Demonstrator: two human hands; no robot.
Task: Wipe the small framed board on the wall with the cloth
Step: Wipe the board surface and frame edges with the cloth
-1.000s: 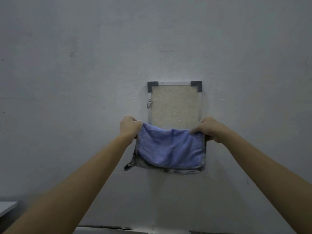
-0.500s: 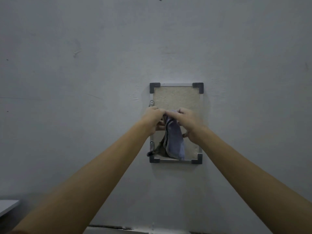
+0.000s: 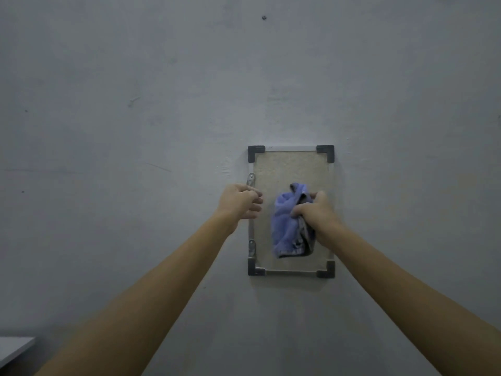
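The right hand grips the bunched blue cloth against the centre of the framed board on the wall. The left hand, loosely curled and empty, is at the board's left edge.

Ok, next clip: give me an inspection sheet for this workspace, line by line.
Surface: grey wall, scuffed, with a small screw high up.
Job's things: framed board mounted upright; blue cloth bunched against its middle.
Clutter: nothing seen.
Grippers: right hand grips the cloth; left hand loosely curled at the board's left edge, holding nothing.
Cables: nothing seen.
Surroundings: shelf corner at lower left.
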